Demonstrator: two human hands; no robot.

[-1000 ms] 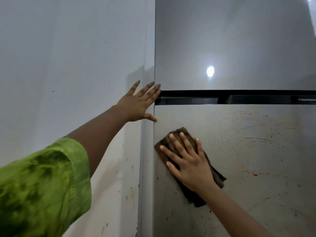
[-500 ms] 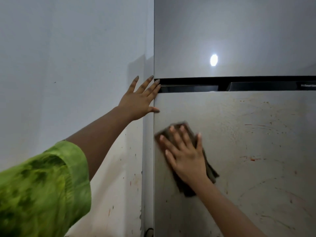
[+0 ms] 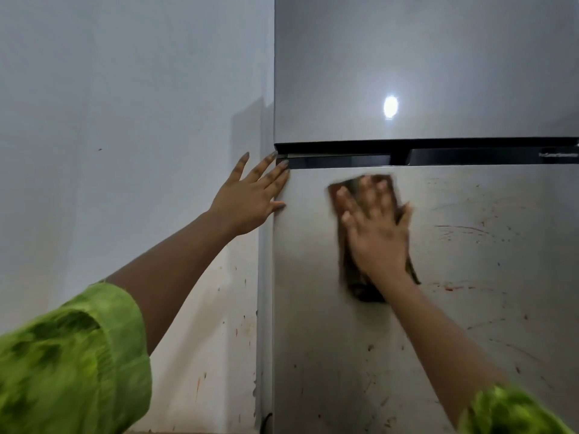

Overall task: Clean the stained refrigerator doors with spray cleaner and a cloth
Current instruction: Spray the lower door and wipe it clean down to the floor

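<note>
Both hands are up on the fridge. The left hand point(image 3: 247, 198) is spread wide with straight fingers and rests flat on the left edge of the lower refrigerator door point(image 3: 470, 324), near its top corner. The right hand point(image 3: 376, 233) is flat too, fingers straight, and presses a dark brown cloth point(image 3: 360, 288) against that door, near its top and a bit left of the middle. This hand looks blurry, so I think it is rubbing.

I think the job is only partly done. The lower door looks cleaner on the left side near the cloth. To the right of the cloth there are red streaks point(image 3: 451, 288) and dark dots, and more small marks lower down. The upper door point(image 3: 407, 57), above the lower one, looks shiny, with a bright spot of light point(image 3: 390, 107) on it. The spray cleaner is not in view.

A black strip point(image 3: 344, 159) runs along the top of the lower door. A pale wall point(image 3: 125, 120) stands left of the door, with little splashes low down. Nothing blocks the cloth.
</note>
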